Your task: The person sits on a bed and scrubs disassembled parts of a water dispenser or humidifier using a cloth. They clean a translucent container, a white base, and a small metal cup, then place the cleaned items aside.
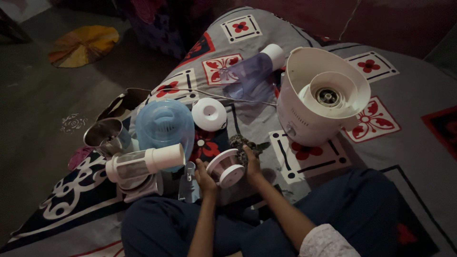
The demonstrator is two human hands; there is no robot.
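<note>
I sit on a patterned grey bedspread (409,90) with kitchen-appliance parts spread before my knees. Both hands hold a small white round part with a pinkish rim (225,168). My left hand (205,180) grips it from the left. My right hand (251,163) grips it from the right, next to a dark patterned cloth (240,141). A white juicer base (320,101) stands upright to the right, beyond my right hand.
A translucent blue lid (165,123), a white dome cap (209,113), a clear purple jar with a white end (252,70), a steel jar (105,135) and a white filter cylinder (143,163) lie around. Bare floor with a round fan (83,44) lies left.
</note>
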